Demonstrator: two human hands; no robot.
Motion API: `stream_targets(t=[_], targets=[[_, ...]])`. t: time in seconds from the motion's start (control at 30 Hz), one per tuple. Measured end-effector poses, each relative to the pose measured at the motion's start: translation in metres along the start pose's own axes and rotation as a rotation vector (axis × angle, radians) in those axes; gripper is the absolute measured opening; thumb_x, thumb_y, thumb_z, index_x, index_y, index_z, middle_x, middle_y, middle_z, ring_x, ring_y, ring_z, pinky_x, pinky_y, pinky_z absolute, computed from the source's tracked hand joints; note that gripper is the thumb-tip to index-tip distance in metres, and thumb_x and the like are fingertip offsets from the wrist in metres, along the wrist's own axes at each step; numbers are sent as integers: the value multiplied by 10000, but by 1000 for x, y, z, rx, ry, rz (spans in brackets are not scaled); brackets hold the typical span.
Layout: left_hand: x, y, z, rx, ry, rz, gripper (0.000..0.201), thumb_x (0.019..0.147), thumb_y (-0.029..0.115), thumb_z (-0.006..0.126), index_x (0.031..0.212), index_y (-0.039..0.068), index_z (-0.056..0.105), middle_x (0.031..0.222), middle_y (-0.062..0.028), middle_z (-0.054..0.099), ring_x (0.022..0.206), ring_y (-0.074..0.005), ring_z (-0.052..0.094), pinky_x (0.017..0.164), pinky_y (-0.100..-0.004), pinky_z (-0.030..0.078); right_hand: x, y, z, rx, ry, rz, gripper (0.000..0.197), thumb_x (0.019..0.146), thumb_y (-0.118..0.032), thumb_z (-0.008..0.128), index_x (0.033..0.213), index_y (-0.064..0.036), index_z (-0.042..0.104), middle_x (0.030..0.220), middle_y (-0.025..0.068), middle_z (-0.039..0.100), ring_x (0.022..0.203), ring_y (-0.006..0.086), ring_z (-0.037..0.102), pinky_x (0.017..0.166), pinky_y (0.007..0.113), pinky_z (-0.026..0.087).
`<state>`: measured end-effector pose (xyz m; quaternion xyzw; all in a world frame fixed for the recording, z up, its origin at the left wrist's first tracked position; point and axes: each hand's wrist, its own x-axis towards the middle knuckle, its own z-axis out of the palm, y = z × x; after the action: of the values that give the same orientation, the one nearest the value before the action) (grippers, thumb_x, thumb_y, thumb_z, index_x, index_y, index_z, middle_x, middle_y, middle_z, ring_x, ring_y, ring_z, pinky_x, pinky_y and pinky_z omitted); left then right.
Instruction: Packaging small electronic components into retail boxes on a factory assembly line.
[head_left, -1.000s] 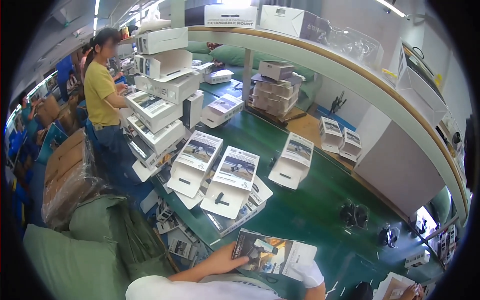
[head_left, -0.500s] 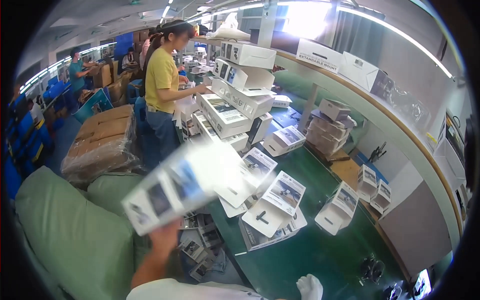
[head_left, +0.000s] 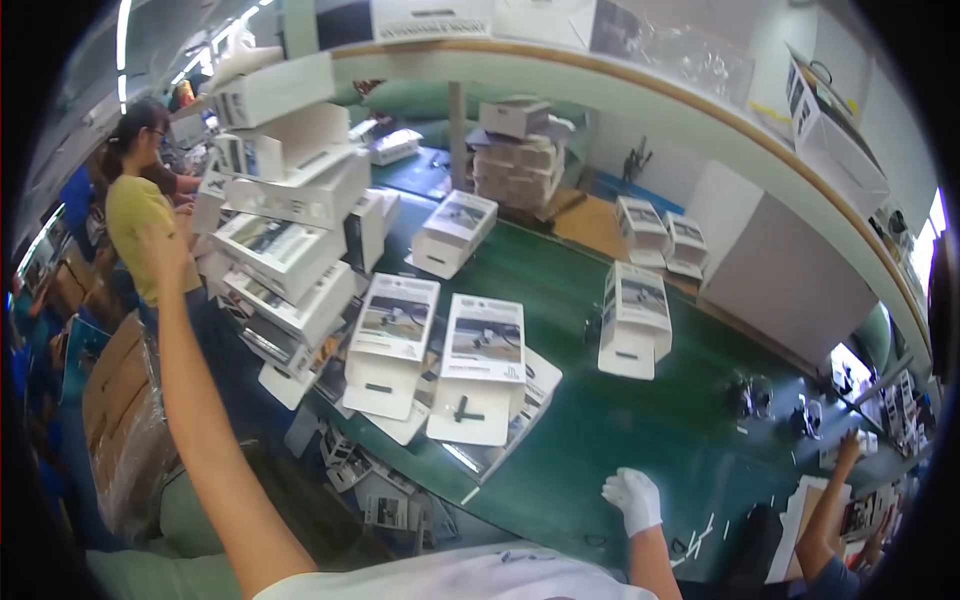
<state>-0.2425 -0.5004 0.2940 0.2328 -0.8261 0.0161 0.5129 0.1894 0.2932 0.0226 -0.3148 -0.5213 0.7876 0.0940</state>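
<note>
My bare left arm stretches out at the left, and my left hand [head_left: 165, 255] is smeared by motion in front of a person in a yellow shirt. No box shows in it, and its finger pose cannot be made out. Beside it rises a leaning stack of white printed boxes [head_left: 285, 255], some with open flaps. My right hand [head_left: 632, 500], in a white glove, is over the near part of the green table [head_left: 570, 440]. Its fingers are curled in and nothing shows in them. Two open-flapped boxes [head_left: 482, 345] [head_left: 393, 325] lie between my hands.
More boxes stand across the table, one open box [head_left: 637, 315] right of centre. A shelf [head_left: 640, 85] spans the far side. Dark small parts [head_left: 750, 395] lie at the right, where another person's arm [head_left: 830, 500] reaches in. A wrapped carton [head_left: 120, 420] stands left.
The white box that was in my left hand is out of it, and that arm now reaches far left. The view has swung right. My right hand stays curled over the table.
</note>
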Motion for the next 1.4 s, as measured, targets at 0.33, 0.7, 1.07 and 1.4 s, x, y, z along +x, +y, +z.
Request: stream_targets(t=[0.33,0.7,1.07,1.4], targets=[[-399,196,-257,-1136,-203,220,630,776,-33,611,1398,29,533,1369,-152,552,1192,-297,548,1088,-426,465,-5,-106,222,-1007,-305,-938,816,798,-271,875,1459,37,509,1254,260,712,1080,392,730,890,455,591],[-479,263,-352,-1255,-503,261,910,820,329,841,1556,2,414,1635,-265,346,1476,-442,376,1239,-573,285,67,-64,59,-474,-444,-584,548,954,-144,633,1482,1,602,1280,221,749,1095,407,733,918,419,602],[-559,429,-380,-764,-1080,1387,1282,681,742,845,1637,29,376,1687,-386,221,1576,-545,183,1249,-726,78,39,0,-192,-9,-471,192,426,1031,-242,669,1381,-4,619,1031,132,745,763,193,699,619,259,533],[-496,495,-374,-754,-1486,1243,1200,694,595,860,1651,67,367,1607,-359,325,1517,-541,276,1244,-704,145,17,-80,-204,702,-280,329,308,1040,-222,641,1218,30,638,891,129,697,691,174,624,594,273,478]])
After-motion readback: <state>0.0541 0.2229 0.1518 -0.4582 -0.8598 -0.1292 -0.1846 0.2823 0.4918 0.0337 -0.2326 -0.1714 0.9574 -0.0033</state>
